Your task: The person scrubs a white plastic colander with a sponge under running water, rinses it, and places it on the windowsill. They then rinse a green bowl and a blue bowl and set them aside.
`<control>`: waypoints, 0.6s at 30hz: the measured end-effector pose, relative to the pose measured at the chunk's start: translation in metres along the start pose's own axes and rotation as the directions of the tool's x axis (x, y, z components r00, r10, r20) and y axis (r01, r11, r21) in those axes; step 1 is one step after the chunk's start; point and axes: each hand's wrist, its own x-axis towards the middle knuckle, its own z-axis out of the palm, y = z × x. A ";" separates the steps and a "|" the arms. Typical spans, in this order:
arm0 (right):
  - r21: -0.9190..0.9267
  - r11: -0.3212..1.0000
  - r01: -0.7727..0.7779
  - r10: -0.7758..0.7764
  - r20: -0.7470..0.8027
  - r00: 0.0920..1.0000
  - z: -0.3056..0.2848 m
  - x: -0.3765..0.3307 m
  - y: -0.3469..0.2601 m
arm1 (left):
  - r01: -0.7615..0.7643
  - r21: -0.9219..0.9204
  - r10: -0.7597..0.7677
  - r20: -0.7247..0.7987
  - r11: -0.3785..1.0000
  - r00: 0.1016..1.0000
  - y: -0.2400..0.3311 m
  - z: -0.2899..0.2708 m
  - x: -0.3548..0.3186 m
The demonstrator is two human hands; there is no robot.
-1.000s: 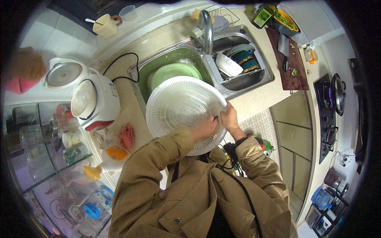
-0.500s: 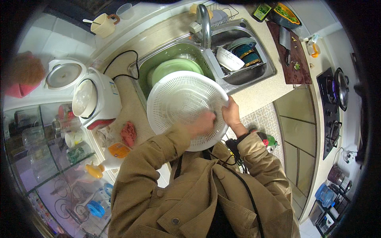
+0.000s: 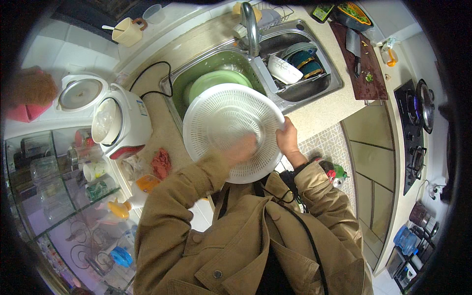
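Currently, head view: right hand point(image 3: 288, 138) curled tightly over rim of white round slotted plastic colander point(image 3: 228, 120), held before stainless-steel double sink point(image 3: 322, 87). Left hand point(image 3: 242, 147) blurred inside colander; finger closure cannot be told. Handling looks unfinished: colander not set down, pale-green round basin point(image 3: 219, 80) in left compartment, white round bowl point(image 3: 285, 70) already racked right.

Room between colander point(image 3: 216, 110) and cutting board point(image 3: 369, 66), faucet point(image 3: 251, 30) beyond
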 end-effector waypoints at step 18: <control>-0.070 0.997 0.029 -0.032 -0.043 0.999 -0.006 -0.003 0.003 | 0.150 0.289 -0.234 0.284 0.946 0.930 0.018 -0.033 0.027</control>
